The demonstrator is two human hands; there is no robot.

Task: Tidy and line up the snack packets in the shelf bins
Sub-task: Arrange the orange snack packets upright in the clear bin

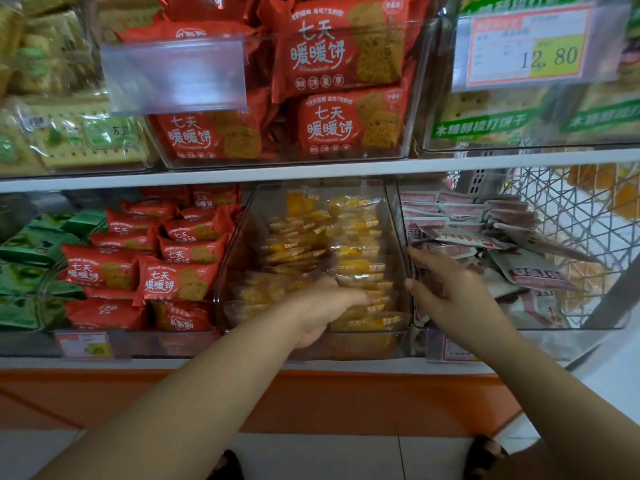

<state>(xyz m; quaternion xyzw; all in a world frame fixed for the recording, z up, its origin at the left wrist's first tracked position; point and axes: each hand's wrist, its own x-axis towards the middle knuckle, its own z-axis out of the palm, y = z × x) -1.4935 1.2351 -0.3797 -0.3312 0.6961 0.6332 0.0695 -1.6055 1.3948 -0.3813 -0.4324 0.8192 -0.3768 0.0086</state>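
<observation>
On the lower shelf a clear bin holds rows of yellow snack packets standing on edge. My left hand reaches over the bin's front. Its fingers curl across the front yellow packets and its thumb sits below them. My right hand is in the neighbouring bin of pink-and-white packets, which lie in a loose, uneven pile. The tips of its index finger and thumb touch the clear wall between the two bins. Whether it pinches a packet is hidden.
Left of the yellow bin sit red biscuit packets and green packets. The upper shelf carries more bins of red and green biscuit packs, with a 12.80 price tag. A wire basket stands at the right.
</observation>
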